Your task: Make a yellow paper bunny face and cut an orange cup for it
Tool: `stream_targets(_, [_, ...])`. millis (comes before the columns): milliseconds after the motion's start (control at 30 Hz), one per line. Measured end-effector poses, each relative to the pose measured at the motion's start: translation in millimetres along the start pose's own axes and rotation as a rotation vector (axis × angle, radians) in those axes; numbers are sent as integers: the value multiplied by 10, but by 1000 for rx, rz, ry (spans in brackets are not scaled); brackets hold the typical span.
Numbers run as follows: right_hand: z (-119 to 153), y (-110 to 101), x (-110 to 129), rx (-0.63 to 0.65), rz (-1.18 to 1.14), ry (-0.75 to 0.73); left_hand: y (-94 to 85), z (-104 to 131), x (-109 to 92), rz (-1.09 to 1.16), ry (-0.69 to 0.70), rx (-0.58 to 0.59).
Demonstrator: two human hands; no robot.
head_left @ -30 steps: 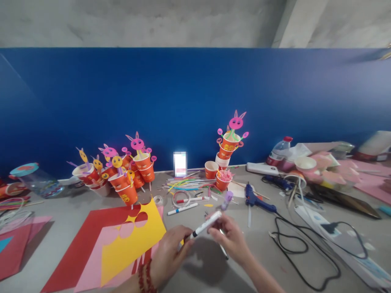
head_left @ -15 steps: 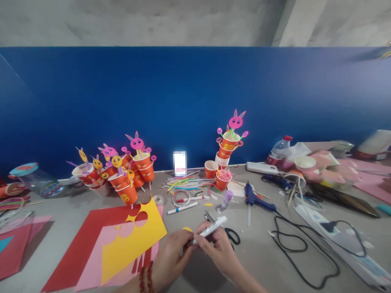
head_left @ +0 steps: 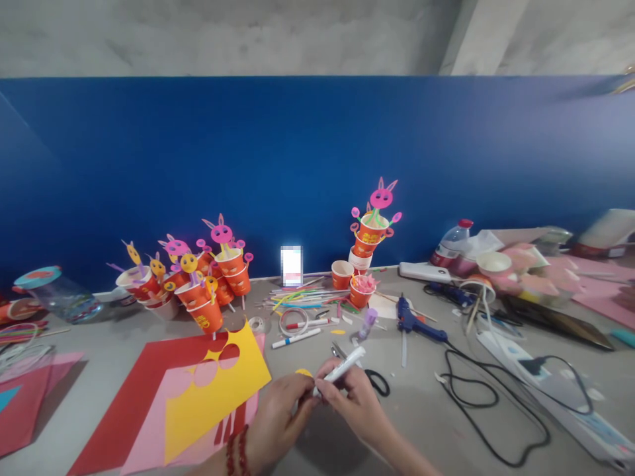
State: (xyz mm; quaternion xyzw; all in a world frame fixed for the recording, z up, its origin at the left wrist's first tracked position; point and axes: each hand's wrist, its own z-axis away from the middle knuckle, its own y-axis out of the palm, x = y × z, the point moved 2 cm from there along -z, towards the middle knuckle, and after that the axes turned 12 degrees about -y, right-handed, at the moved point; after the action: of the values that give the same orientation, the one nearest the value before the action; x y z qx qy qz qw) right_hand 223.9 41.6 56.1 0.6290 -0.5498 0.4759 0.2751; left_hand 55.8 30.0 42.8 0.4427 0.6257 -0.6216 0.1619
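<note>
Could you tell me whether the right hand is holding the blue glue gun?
No, the blue glue gun lies on the table, while the right hand holds a white marker.

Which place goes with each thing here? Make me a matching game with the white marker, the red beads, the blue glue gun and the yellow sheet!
Things:
1. White marker
2. Red beads
3. Blue glue gun
4. Yellow sheet

Places:
A. On top of pink paper
B. In the right hand
C. At the end of a black cord
D. Around the left wrist

Right pairs: 1-B, 2-D, 3-C, 4-A
</note>
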Motion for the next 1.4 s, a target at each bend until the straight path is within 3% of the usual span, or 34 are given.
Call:
stream_targets(100, [18, -26, -7, -3, 12, -41, 10, 18, 33, -20, 11, -11])
stream_targets(200, [-11, -211, 6, -78, 69, -131, 14, 37, 82, -58, 25, -59])
stream_targets(300, [-214, -662, 27, -322, 223, -284, 3, 43, 114, -82, 23, -92])
stream_targets(367, [-466, -1074, -18, -573, 267, -352, -5, 40, 124, -82, 5, -97])
stream_targets(433, [-799, -1481, -149, -710, 341, -341, -7, 36, 128, -75, -20, -99])
stream_targets(533, [-1326, -1967, -479, -764, 506, -130, 7, 32, 133, -62, -52, -88])
stream_targets(633, [-1728, -2209, -778, -721, 529, -61, 25, 30, 147, -58, -76, -78])
stream_targets(833, [-2053, -2236, -1002, -712, 572, -54, 22, 18, 240, -37, -101, -86])
stream_targets(1033, [-2092, -2181, -965, -764, 578, -166, 4, 13, 252, -37, -106, -84])
stream_targets(1233, [-1981, -2019, -535, -756, 717, -370, -51, -57, 315, -78, -112, -165])
stream_targets(1400, [-1755, -1663, -94, -630, 1130, -673, -105, -146, 432, -171, -70, -200])
